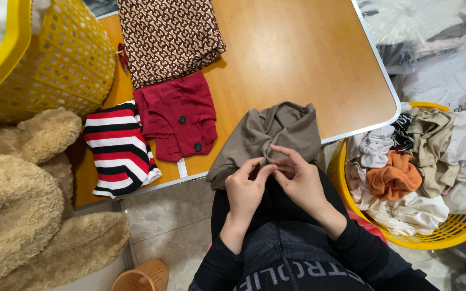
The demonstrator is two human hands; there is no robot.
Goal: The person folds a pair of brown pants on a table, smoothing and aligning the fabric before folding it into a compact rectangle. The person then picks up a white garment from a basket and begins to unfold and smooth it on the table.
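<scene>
At counter [297,59] front edge, head view: taupe garment [276,132] bunched, half on the wood, half hanging toward the lap. Left hand [245,189] and right hand [300,180] both pinching its lower edge, fingertips nearly touching, fingers narrow and curled on the cloth. Further left on counter: folded dark red garment with two black buttons [176,116], striped red-white-black top [118,148] overhanging the edge, brown patterned fabric [168,37] behind. Yellow laundry basket [459,229] at right, full of mixed clothes, orange piece [395,178] on top. Second yellow basket [55,59] at far left, tan plush toy [22,188] below it.
</scene>
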